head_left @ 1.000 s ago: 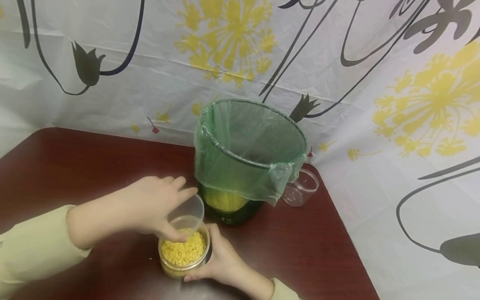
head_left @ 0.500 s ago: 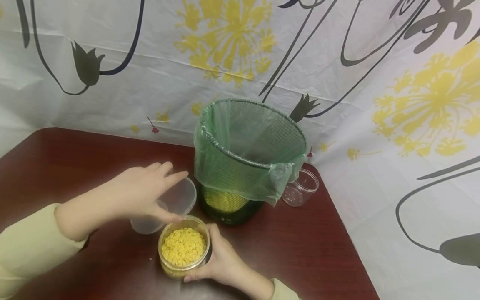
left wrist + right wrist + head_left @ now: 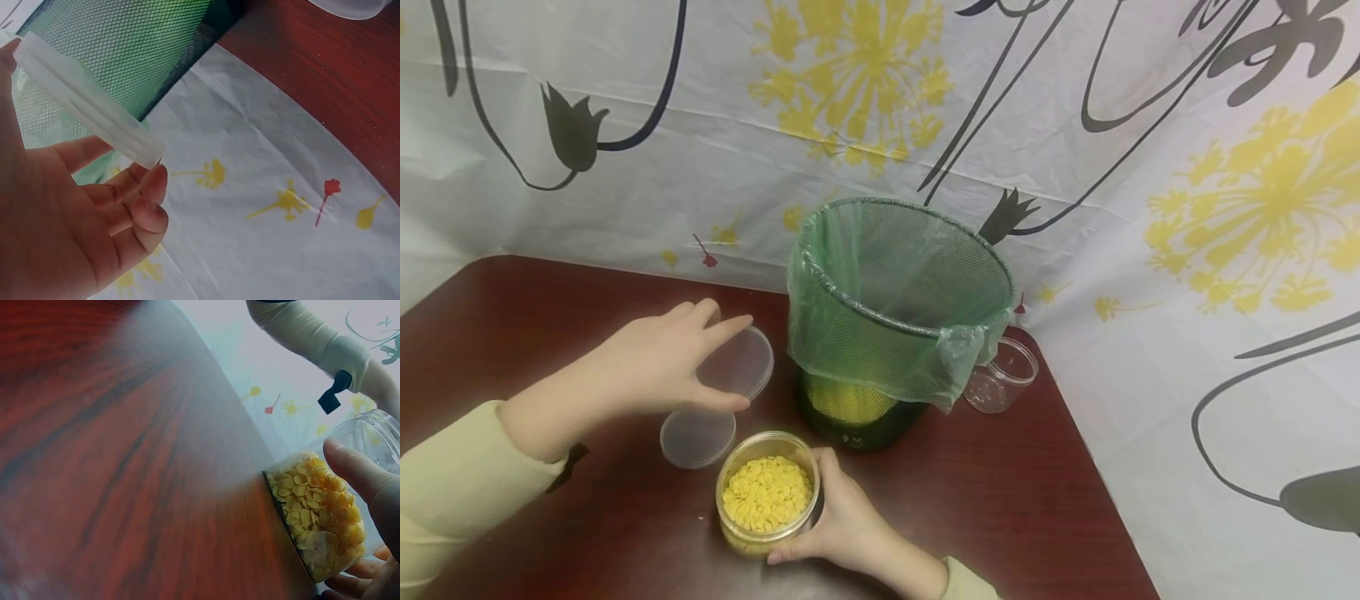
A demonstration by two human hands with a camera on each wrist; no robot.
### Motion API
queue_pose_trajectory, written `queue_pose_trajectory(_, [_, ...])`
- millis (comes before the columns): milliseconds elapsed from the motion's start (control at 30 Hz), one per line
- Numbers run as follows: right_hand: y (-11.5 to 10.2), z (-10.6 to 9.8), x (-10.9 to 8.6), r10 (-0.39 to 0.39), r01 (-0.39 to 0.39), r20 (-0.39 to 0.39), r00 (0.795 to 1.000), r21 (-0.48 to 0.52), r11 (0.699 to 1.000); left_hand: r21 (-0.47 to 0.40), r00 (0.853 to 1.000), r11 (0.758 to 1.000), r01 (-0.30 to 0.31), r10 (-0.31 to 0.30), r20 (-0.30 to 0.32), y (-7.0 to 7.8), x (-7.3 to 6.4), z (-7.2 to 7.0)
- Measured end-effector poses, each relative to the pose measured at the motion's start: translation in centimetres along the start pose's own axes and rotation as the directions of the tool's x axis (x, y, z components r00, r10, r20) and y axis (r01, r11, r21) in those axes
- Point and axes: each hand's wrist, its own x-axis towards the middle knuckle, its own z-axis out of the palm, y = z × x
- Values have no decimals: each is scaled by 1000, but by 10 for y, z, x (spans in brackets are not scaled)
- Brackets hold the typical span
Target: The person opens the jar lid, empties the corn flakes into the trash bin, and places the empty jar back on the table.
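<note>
My left hand [image 3: 666,362] pinches a round translucent lid [image 3: 741,362] between thumb and fingers. It is up and left of the jar, apart from it. In the left wrist view the lid [image 3: 94,103] appears nearly edge-on. My right hand [image 3: 850,517] grips the right side of a clear plastic jar [image 3: 730,540], which stands uncovered on the table. Yellow flakes [image 3: 767,493] lie inside it; in the right wrist view the flakes [image 3: 319,519] fill its lower part. Another translucent round lid [image 3: 697,439] lies on the table left of the jar.
Behind the jar stands a dark mesh bin [image 3: 850,400] with a green bag [image 3: 887,354] folded over its rim. A clear plastic jar [image 3: 1000,379] is partly hidden at the bin's right. Patterned white sheeting [image 3: 700,117] borders the dark red table [image 3: 1000,500].
My left hand has moved up and left with the lid, away from above the jar's mouth. The other lid on the table has come into full view. My right hand has stayed put.
</note>
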Motion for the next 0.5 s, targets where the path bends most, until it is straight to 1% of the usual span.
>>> queue_pose_trajectory(167, [0, 0, 0, -6, 6, -5, 1000, -10, 1000, -21, 999, 999, 42, -42, 8, -7, 0, 1])
queue_pose_trajectory(500, [0, 0, 0, -1, 1, -4, 1000, -2, 1000, -58, 994, 993, 107, -108, -17, -23, -2, 9])
